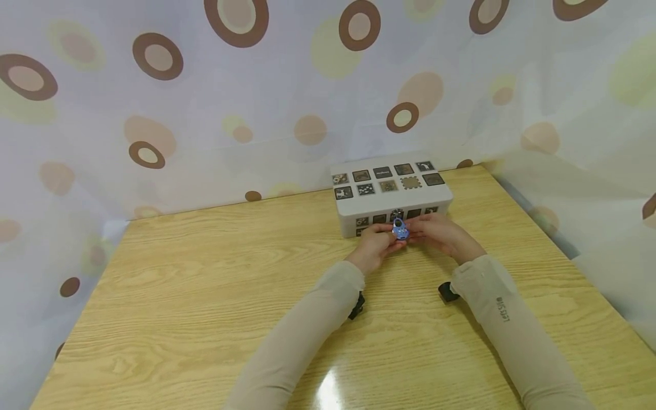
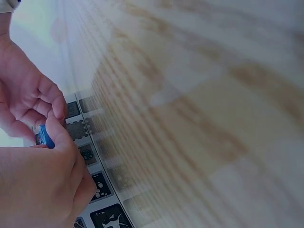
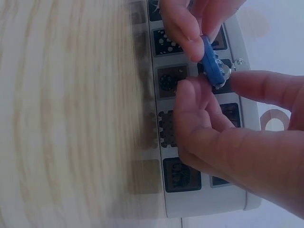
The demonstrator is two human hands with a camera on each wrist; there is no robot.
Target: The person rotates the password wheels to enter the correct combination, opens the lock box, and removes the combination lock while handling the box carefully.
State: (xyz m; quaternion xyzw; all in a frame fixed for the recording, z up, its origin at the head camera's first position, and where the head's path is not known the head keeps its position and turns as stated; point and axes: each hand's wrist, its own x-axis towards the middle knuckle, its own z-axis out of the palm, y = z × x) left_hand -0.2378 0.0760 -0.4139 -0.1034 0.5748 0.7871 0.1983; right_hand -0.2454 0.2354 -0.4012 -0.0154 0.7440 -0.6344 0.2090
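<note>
A small blue padlock point(image 1: 401, 232) with a silver shackle is held at the front of a white box point(image 1: 392, 199), just below the box's metal clasp point(image 1: 397, 214). My left hand point(image 1: 373, 246) pinches the lock's body from the left; in the left wrist view its thumb lies along the blue edge. From the other side my right hand point(image 1: 439, 232) holds it too. In the right wrist view, the right thumb point(image 3: 263, 85) reaches the silver parts of the padlock point(image 3: 212, 64), and the curled fingers are at its lower end.
Dark picture squares cover the box's lid and front. It stands at the back of a wood-grain table point(image 1: 215, 285), close to a hanging sheet point(image 1: 205, 114) with circles on it. Another stretch of sheet borders the right side. Black wrist straps point(image 1: 447, 292) hang below the sleeves.
</note>
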